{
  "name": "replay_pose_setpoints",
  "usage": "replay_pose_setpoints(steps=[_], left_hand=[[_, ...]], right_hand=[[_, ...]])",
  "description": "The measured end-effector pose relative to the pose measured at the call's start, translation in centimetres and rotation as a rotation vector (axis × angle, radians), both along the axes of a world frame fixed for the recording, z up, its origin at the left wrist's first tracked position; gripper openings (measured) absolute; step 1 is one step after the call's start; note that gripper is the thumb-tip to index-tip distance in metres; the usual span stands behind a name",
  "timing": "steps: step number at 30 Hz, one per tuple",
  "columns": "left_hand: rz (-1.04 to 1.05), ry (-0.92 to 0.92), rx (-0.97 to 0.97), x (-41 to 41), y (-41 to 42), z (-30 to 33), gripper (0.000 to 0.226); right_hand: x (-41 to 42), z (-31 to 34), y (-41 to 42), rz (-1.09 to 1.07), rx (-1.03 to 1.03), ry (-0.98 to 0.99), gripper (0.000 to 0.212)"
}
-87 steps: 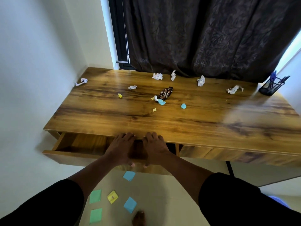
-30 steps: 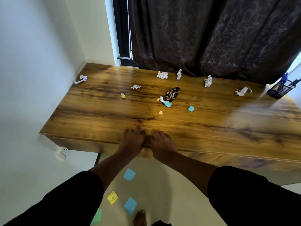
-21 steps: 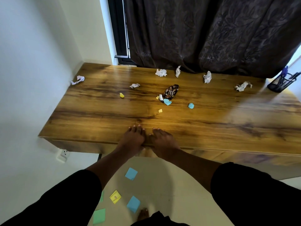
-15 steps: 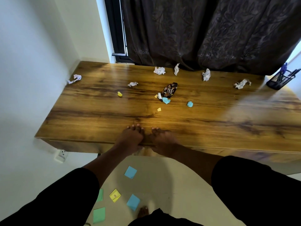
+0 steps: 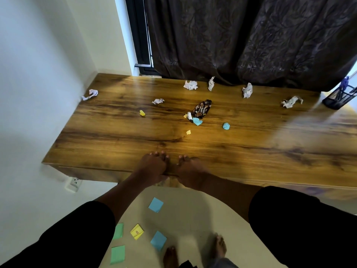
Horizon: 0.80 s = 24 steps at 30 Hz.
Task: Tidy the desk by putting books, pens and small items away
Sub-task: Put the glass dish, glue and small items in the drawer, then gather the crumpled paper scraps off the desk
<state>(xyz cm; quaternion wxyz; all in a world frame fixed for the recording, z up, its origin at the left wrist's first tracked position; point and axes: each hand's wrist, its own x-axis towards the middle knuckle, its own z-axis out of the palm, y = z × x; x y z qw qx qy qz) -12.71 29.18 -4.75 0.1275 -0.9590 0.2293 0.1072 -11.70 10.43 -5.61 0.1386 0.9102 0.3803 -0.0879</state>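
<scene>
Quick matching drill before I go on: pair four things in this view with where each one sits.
1. pen holder
2. snack wrapper
3. square sticky notes
4. crumpled white paper

a. on the floor by the feet
b. desk's far right corner
c. middle of the desk top
d. desk's left edge by the wall

Pairs: 1-b, 2-c, 3-a, 4-d

Both hands, left hand (image 5: 152,169) and right hand (image 5: 191,173), rest on the desk (image 5: 116,140) front edge, fingers flat.
</scene>
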Motion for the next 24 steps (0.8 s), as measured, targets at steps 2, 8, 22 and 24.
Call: replay_pose_setpoints(steps=[2,8,22,24], left_hand=[[0.022,-0.005,-0.028,-0.3,0.1,-0.1,0.080],[0.111,-0.063,-0.232,-1.8,-0.5,0.1,0.082],[0.595,-0.178,-0.683,3.2,-11.0,3.1,0.056],[0.677,-0.179,-0.801,4.5,-13.7,2.8,0.050]], right_hand=[[-0.1,0.0,0.1,-0.008,-0.012,0.012,0.057],[0.6,-0.5,-1.6,0.123,0.043,-0.024,0.056],[17.1,4.2,-15.8,-0.131,0.276,-0.016,0.054],[18.8,4.4,-17.9,-0.146,0.213,0.028,0.060]])
